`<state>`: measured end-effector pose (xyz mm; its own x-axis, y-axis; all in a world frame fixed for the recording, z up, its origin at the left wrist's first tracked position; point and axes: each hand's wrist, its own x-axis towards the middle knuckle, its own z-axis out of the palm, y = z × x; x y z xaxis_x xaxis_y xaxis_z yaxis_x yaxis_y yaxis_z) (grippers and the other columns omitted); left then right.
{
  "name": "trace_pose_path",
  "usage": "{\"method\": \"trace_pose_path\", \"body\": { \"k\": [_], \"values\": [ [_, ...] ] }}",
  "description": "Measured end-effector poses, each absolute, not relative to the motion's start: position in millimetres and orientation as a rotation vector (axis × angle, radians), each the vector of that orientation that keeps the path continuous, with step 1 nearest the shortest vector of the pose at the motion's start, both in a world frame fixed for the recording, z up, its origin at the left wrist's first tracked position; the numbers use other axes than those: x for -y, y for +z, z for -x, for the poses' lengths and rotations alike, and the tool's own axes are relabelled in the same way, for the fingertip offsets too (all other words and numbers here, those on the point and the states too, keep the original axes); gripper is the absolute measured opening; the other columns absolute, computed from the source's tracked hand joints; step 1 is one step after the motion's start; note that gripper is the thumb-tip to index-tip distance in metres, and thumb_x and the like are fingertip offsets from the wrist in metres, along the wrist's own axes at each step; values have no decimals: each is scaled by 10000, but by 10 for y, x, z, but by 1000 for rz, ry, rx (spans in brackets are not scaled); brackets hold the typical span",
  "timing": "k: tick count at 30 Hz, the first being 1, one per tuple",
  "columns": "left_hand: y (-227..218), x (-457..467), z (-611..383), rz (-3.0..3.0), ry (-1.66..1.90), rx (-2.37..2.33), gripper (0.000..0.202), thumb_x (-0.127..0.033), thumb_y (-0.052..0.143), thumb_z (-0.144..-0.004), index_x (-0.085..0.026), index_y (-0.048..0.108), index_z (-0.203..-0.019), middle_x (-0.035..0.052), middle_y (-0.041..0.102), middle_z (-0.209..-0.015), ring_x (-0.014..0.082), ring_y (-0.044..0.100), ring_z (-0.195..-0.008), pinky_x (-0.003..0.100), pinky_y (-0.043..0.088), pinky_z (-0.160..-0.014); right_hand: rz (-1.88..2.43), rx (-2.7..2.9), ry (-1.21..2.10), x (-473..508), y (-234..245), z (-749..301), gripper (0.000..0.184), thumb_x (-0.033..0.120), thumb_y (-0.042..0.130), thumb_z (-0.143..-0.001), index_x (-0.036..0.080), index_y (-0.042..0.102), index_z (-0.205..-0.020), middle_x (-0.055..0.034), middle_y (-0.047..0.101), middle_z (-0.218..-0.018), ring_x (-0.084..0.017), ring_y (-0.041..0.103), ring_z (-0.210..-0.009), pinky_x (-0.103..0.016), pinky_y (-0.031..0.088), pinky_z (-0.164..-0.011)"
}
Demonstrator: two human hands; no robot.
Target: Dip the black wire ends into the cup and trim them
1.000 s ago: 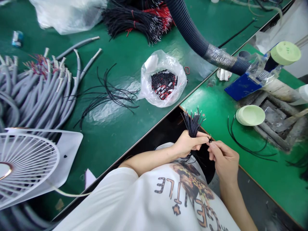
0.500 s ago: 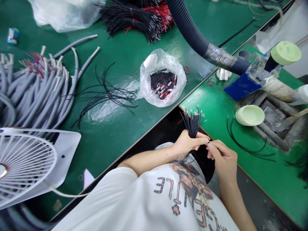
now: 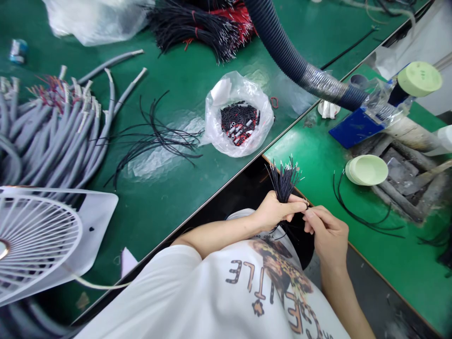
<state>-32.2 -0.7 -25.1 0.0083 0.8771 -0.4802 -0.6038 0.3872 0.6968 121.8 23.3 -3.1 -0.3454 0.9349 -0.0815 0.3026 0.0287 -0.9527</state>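
Note:
A bundle of thin black wires (image 3: 283,181) with bright bare tips stands up out of my left hand (image 3: 277,211), whose fingers are closed round it. The left thumb and forefinger reach right and meet the fingertips of my right hand (image 3: 326,230). Those right fingertips are pinched together at what looks like the end of one black wire; the piece between them is too small to make out. Beyond the hands lies a clear plastic bag (image 3: 216,136), open at the top, with small black, red and grey sleeve pieces (image 3: 240,123) inside.
Grey cables (image 3: 52,136) and a white fan (image 3: 38,240) are at left. Loose black wires (image 3: 155,136) lie near the bag; black and red wire bundles (image 3: 205,28) sit at the back. A corrugated hose (image 3: 282,42) crosses above the right table, with green cups (image 3: 367,169) below.
Both hands stay almost in place, with the fingertips still together. The wire bundle has barely shifted.

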Motion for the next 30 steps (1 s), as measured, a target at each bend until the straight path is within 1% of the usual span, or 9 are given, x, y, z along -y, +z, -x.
{"method": "trace_pose_path", "body": {
  "k": [7,10,13,18,22,24,27,30],
  "values": [
    [-273,8,308,-311,1216,-1011,389,-418,831,-634,-95,774,-843,-15,551,-457,28,372,-379,197,192,-428,1271,1652,1320,-224,-43,-1206,125,228,648,-873,197,751,-809,20,563,-617,-95,500,-543,-256,369,-516],
    [-269,2,295,-305,1234,-1006,379,-423,834,-629,-103,778,-824,-9,577,-479,31,400,-396,200,258,-453,1294,1634,1284,-222,-43,-1195,123,237,652,-869,191,750,-810,18,559,-615,-98,487,-534,-258,361,-510],
    [-254,-7,282,-291,1247,-1009,372,-428,834,-626,-109,780,-809,-24,554,-450,37,401,-406,212,311,-485,1307,1650,1272,-228,-39,-1187,133,248,650,-868,187,746,-800,19,548,-603,-98,476,-524,-256,354,-500],
    [-247,-12,273,-256,1248,-1004,381,-430,836,-622,-106,779,-815,-28,541,-450,38,400,-413,204,275,-463,1286,1627,1270,-232,-28,-1170,128,235,655,-862,190,728,-767,25,544,-598,-98,477,-530,-251,356,-507],
    [-259,-9,272,-262,1267,-979,368,-428,827,-645,-107,778,-818,-39,517,-442,36,395,-416,200,280,-463,1285,1604,1253,-226,-34,-1149,130,220,646,-863,187,724,-764,24,541,-603,-97,475,-536,-252,356,-515],
    [-262,-10,271,-259,1276,-967,366,-426,827,-647,-105,776,-815,-33,532,-460,33,392,-416,198,274,-455,1282,1597,1250,-227,-40,-1143,136,219,648,-859,185,716,-745,23,542,-604,-97,475,-535,-252,357,-514],
    [-262,-18,270,-233,1279,-975,388,-431,835,-630,-103,773,-827,-4,602,-538,31,402,-423,197,267,-441,1288,1602,1254,-234,-44,-1141,157,226,653,-854,183,699,-710,22,544,-602,-98,477,-534,-254,365,-517],
    [-268,-23,268,-217,1267,-975,401,-431,842,-620,-101,771,-835,-7,596,-527,32,402,-418,195,262,-434,1311,1617,1246,-239,-42,-1138,161,238,653,-851,182,697,-706,20,543,-596,-102,479,-534,-257,364,-517]
  ]
}}
